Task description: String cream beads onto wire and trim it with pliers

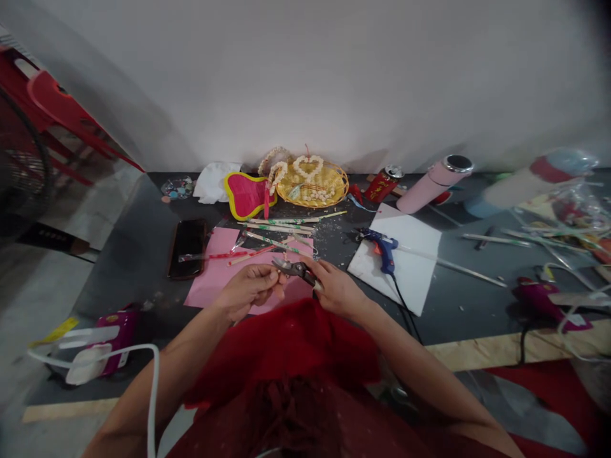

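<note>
My right hand (337, 287) is closed round the handles of a pair of pruning shears (296, 270), whose blades point left. Close to the blade tips, my left hand (252, 287) pinches something small that its fingers mostly hide. Both hands are over a pink sheet of paper (217, 286). Just beyond them lie several paper-wrapped chopsticks (281, 228) with green print. A red-wrapped stick (214, 256) crosses the pink sheet and the phone (188, 248).
A yellow wicker basket (329, 198) with heart-shaped beaded pieces stands at the back, beside a pink-and-yellow shape (245, 196). A blue glue gun (384, 250) lies on a white board (414, 280). A red can (384, 184) and pink flask (432, 184) stand right; a purple power strip (114, 337) lies left.
</note>
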The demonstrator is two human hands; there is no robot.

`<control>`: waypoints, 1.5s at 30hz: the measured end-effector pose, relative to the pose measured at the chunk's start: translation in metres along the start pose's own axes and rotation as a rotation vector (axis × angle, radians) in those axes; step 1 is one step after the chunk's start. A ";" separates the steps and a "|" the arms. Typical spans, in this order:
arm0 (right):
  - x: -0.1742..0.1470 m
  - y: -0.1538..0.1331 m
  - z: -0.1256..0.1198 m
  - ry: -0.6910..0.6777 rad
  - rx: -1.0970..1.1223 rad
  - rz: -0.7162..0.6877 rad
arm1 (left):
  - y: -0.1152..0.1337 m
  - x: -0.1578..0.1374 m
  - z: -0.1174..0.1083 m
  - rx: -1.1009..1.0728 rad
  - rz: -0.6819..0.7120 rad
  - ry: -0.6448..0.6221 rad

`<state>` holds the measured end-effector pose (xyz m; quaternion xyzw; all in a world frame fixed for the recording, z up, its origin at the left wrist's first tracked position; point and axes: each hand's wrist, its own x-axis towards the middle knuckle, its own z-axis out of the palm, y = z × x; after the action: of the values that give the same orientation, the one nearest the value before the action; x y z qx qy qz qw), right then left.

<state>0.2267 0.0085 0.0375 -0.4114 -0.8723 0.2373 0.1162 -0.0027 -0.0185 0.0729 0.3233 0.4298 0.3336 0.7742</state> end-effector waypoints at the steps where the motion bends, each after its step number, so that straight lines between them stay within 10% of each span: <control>1: -0.001 0.000 -0.003 0.009 0.003 0.002 | -0.001 0.000 0.000 -0.010 0.006 -0.005; 8: -0.018 0.011 -0.016 0.077 0.059 0.048 | 0.013 -0.004 -0.013 -0.171 0.178 0.020; 20: -0.020 0.029 -0.007 0.163 -0.362 0.379 | 0.003 0.000 -0.015 0.771 0.453 0.279; 24: -0.013 -0.003 -0.016 0.229 0.003 0.209 | -0.006 0.005 -0.020 1.071 0.629 0.354; 31: 0.016 -0.061 0.009 -0.040 1.042 0.237 | -0.012 0.004 -0.021 1.345 0.857 0.290; 45: 0.023 -0.051 0.042 -0.027 1.514 0.344 | -0.011 0.007 -0.023 1.478 0.817 0.241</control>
<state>0.1617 -0.0153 0.0272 -0.3466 -0.3978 0.7883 0.3166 -0.0176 -0.0142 0.0514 0.8375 0.4661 0.2526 0.1323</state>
